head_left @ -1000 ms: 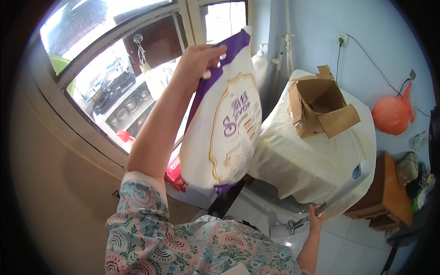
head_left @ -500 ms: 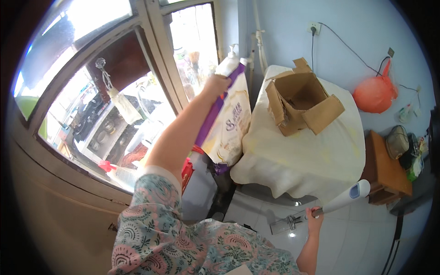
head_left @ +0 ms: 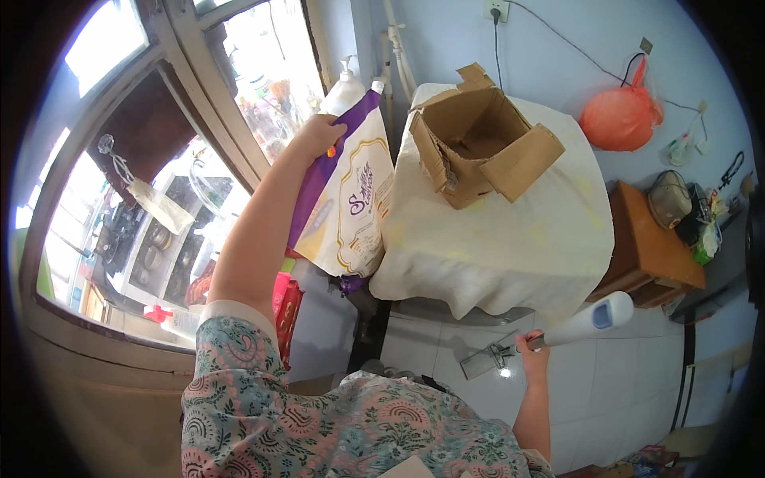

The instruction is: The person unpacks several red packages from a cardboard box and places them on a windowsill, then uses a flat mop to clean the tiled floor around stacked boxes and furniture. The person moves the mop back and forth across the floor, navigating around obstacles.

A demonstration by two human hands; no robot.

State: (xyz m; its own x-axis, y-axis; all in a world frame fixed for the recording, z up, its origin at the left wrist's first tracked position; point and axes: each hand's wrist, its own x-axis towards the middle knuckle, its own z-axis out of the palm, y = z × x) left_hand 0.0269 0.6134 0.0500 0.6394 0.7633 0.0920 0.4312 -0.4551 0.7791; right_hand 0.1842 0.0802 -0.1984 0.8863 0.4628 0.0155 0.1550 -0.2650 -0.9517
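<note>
My left arm reaches forward to a large white and purple plastic bag (head_left: 362,187) standing between the window frame and the covered table. My left hand (head_left: 320,137) is closed on its purple upper edge. Behind the bag stands a white pump bottle (head_left: 345,92). Lower right, my right hand (head_left: 532,354) is wrapped round the grey handle part of a white stick floor cleaner (head_left: 588,320) with a blue panel. Its flat head (head_left: 484,362) appears over the tiled floor beyond that hand.
An open cardboard box (head_left: 478,151) sits on a table draped with a cream cloth (head_left: 510,251). Glazed door panels (head_left: 171,99) line the left. Red packages (head_left: 287,315) lie below the bag. A wooden cabinet (head_left: 649,247) and a hanging red plastic bag (head_left: 617,119) are at right.
The view has shifted, so the scene sits further left and higher. The plastic bag shows more of its front. Both hands keep their holds.
</note>
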